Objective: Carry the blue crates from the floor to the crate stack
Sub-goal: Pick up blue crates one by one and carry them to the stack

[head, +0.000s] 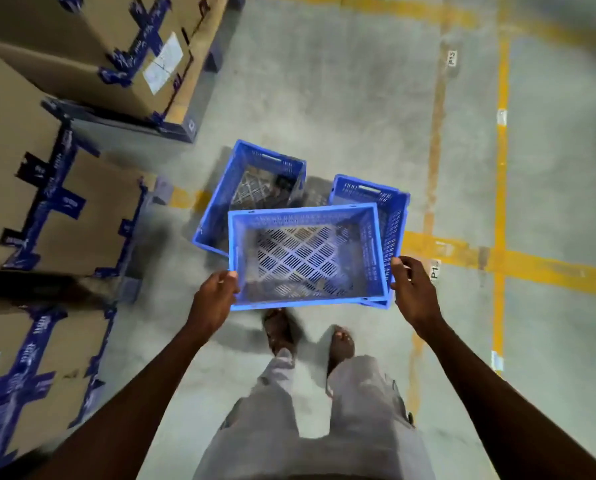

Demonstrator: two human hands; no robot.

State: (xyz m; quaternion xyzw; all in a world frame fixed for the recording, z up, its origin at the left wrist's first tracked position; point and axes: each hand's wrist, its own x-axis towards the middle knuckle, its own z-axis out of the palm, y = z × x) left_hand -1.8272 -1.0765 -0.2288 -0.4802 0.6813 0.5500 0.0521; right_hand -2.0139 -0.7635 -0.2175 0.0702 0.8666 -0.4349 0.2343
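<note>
An empty blue crate (307,216) with a slotted bottom hangs in front of me above the floor. My left hand (216,296) grips its near left corner and my right hand (410,289) grips its near right corner. Behind it, a second blue crate (220,199) stands on the concrete floor, tilted to the left. A third blue crate (393,209) sits under the held one's right side, mostly hidden by it. No crate stack is in view.
Tall cardboard boxes (64,202) with blue tape stand on pallets along the left. More boxes (116,46) fill the top left. Yellow floor lines (501,202) cross on the right. My feet (307,337) stand just behind the held crate.
</note>
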